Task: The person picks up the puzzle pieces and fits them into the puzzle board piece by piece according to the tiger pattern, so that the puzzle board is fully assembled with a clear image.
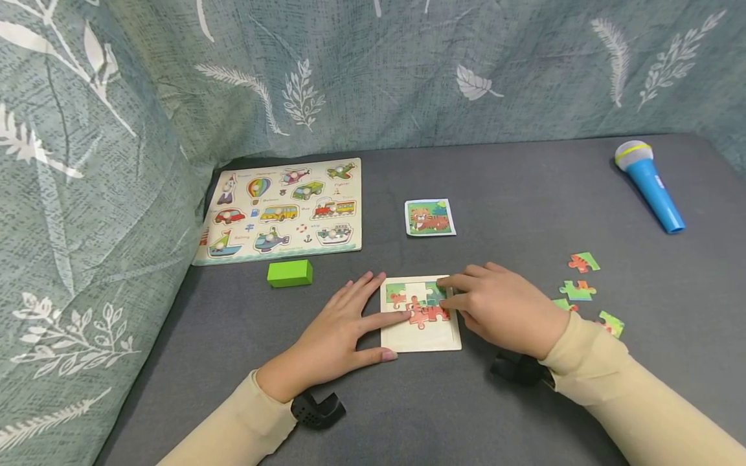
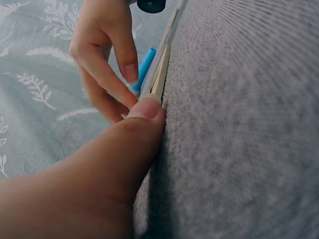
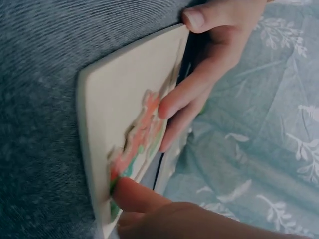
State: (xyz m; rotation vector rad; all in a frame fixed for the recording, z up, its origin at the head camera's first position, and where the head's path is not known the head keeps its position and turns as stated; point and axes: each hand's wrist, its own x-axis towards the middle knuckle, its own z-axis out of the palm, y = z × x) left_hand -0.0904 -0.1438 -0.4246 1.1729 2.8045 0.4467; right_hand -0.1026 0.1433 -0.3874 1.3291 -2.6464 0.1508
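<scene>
A square wooden puzzle board (image 1: 421, 343) lies on the table between the hands. Inside its frame several joined puzzle pieces (image 1: 419, 313) show part of an orange animal on green, with bare wood below them and a gap at the top middle. My left hand (image 1: 340, 320) spreads along the board's left side, its index fingertip on the pieces and its thumb at the lower left corner. From the right, my right hand (image 1: 507, 309) touches the pieces near the upper right with its fingertips. In the right wrist view its thumb (image 3: 137, 195) presses at a green part.
Several loose puzzle pieces (image 1: 578, 290) lie right of the right hand. Behind the board is a tiger picture card (image 1: 430, 218). A vehicle peg puzzle (image 1: 280, 207) and a green block (image 1: 290, 274) lie at left, a blue toy microphone (image 1: 651, 191) at far right. A patterned cloth (image 1: 408, 77) hangs behind.
</scene>
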